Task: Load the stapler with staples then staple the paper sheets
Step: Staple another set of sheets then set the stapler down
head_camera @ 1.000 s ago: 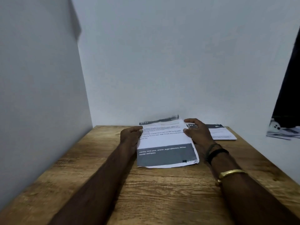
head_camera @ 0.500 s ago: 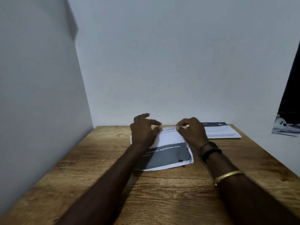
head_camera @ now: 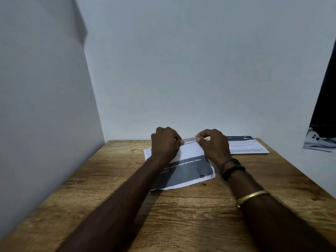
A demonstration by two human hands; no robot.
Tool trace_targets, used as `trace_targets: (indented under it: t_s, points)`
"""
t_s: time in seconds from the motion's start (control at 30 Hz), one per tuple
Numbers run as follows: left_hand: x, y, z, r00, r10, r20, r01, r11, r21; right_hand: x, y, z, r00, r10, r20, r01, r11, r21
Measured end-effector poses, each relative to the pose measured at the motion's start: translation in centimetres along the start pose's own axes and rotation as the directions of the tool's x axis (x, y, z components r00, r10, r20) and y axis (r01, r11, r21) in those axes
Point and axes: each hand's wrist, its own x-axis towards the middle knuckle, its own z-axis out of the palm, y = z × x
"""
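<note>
On the wooden worktop [head_camera: 181, 219], mid-frame, lie the paper sheets [head_camera: 189, 171], grey band nearest. Just past it the left hand [head_camera: 166, 142] and right hand [head_camera: 214, 147] each pinch the sheets' far edge, fingers curled. Another printed sheet [head_camera: 249, 147] lies further right, by the wall.

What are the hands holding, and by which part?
Both the left hand and right hand pinch the paper sheets along their far edge.

The paper sheets [head_camera: 187, 171] lie on the counter [head_camera: 181, 219], left hand [head_camera: 165, 142] on their 11 o'clock edge, right hand [head_camera: 213, 146] at 1 o'clock, another sheet [head_camera: 247, 147] at 2 o'clock.
</note>
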Motion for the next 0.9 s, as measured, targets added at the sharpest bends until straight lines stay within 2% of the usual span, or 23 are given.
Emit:
trace_targets:
  t_s: [0.33, 0.5, 0.57, 0.7, 0.83, 0.9]
  points:
    - [0.0, -3.4, -1.5, 0.996, -0.07, -0.051, 0.072, 0.997, 0.03, 0.7, 1.0, -0.9, 0.992, 0.082, -0.095, -0.074, 0.994, 0.085]
    - [-0.2, -5.1, -2.1, 0.989, 0.041, -0.142, -0.018, 0.987, 0.157, 0.9, 0.2, -1.4, 0.989, 0.052, -0.139, -0.033, 0.99, 0.137]
    - [-0.3, -5.3, -2.6, 0.968, 0.048, -0.248, -0.026, 0.995, 0.091, 1.0, -0.6, -1.6, 0.987, 0.02, -0.162, 0.009, 0.984, 0.175]
    - [0.1, -5.1, -4.0, 0.891, -0.056, -0.45, 0.018, 0.996, -0.089, 1.1, -1.8, -1.9, 0.985, -0.01, -0.174, 0.062, 0.954, 0.295]
    - [0.3, -5.0, -3.9, 0.877, -0.16, -0.453, -0.031, 0.922, -0.386, 0.9, -2.1, -1.7, 0.986, -0.039, -0.163, 0.097, 0.925, 0.367]
    - [0.1, -4.7, -3.5, 0.876, -0.234, -0.422, -0.012, 0.864, -0.504, 0.9, -2.0, -1.6, 0.987, -0.054, -0.15, 0.109, 0.917, 0.384]
